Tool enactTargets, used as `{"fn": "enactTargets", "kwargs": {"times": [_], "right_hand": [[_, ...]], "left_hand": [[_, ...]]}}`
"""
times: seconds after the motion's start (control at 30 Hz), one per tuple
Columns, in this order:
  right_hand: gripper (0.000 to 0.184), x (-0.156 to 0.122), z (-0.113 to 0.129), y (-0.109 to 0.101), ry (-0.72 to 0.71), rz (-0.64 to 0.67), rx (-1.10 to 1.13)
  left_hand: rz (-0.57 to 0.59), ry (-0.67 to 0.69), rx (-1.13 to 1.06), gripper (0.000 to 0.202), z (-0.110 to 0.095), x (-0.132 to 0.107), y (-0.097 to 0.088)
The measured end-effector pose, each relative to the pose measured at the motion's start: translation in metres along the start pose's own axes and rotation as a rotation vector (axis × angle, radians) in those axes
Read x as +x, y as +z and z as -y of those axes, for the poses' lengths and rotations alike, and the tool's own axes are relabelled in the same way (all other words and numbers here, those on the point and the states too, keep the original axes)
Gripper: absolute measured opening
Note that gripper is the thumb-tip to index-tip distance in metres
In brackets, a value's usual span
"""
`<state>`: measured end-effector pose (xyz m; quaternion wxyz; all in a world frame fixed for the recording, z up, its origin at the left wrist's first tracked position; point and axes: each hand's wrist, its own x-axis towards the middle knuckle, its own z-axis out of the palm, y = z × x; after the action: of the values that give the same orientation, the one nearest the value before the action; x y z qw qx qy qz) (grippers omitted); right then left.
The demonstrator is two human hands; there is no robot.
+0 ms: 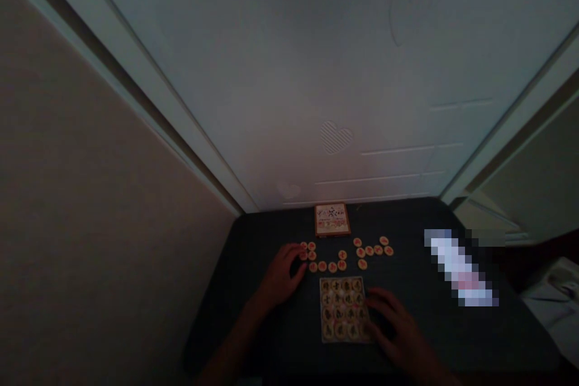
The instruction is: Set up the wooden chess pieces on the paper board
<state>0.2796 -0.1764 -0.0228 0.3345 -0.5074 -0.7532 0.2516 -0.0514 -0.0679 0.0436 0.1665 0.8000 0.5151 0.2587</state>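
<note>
A small tray [322, 311] filled with round wooden game discs lies on the dark table [253, 313] in front of me. My right hand [392, 322] rests against the tray's right edge with its fingers curled on the rim. My left hand [281, 277] reaches left of the tray, its fingertips pinched at a loose disc [303, 256]. More loose discs lie in two groups, one [326, 265] by my left fingers and one [373, 249] further right. A small square box lid [332, 219] lies beyond them.
The scene is very dim. A pale door [344, 72] stands right behind the table, with wall to the left. A blurred-out white object [461, 268] lies on the table's right side. Something pale [554, 295] sits off the right edge.
</note>
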Motion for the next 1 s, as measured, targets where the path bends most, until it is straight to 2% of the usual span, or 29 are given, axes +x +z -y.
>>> {"fn": "enactTargets", "kwargs": {"times": [0.1, 0.17, 0.3, 0.4, 0.5, 0.6, 0.7, 0.77, 0.87, 1.0], "right_hand": [[0.057, -0.002, 0.001, -0.002, -0.051, 0.057, -0.054], [0.065, -0.001, 0.002, -0.004, -0.069, 0.083, -0.082], [0.065, 0.001, 0.006, -0.006, -0.081, 0.097, -0.109], [0.061, 0.001, 0.007, -0.006, -0.070, 0.094, -0.098], [0.045, 0.000, 0.003, -0.004, -0.023, 0.036, -0.060], [0.031, 0.006, -0.008, -0.008, 0.051, -0.112, -0.056], [0.029, 0.023, -0.024, -0.022, 0.099, -0.283, -0.109], [0.031, 0.038, -0.036, -0.034, 0.107, -0.352, -0.159], [0.032, 0.057, -0.048, -0.046, 0.102, -0.379, -0.202], [0.028, 0.071, -0.044, -0.040, 0.010, -0.269, -0.180]], "left_hand": [[0.016, -0.039, 0.005, 0.057, 0.018, -0.002, 0.003], [0.040, -0.050, 0.009, 0.066, 0.024, -0.004, 0.006], [0.019, -0.077, 0.016, 0.060, 0.025, -0.005, 0.015], [-0.052, -0.107, 0.006, 0.053, 0.026, -0.002, 0.023], [-0.120, -0.154, -0.024, 0.041, 0.029, 0.004, 0.030], [-0.152, -0.189, -0.026, 0.034, 0.030, 0.010, 0.034], [-0.142, -0.185, -0.012, 0.032, 0.030, 0.011, 0.036], [-0.139, -0.186, -0.010, 0.033, 0.030, 0.010, 0.037], [-0.157, -0.191, -0.006, 0.037, 0.030, 0.009, 0.038], [-0.189, -0.183, -0.013, 0.036, 0.031, 0.008, 0.038]]}}
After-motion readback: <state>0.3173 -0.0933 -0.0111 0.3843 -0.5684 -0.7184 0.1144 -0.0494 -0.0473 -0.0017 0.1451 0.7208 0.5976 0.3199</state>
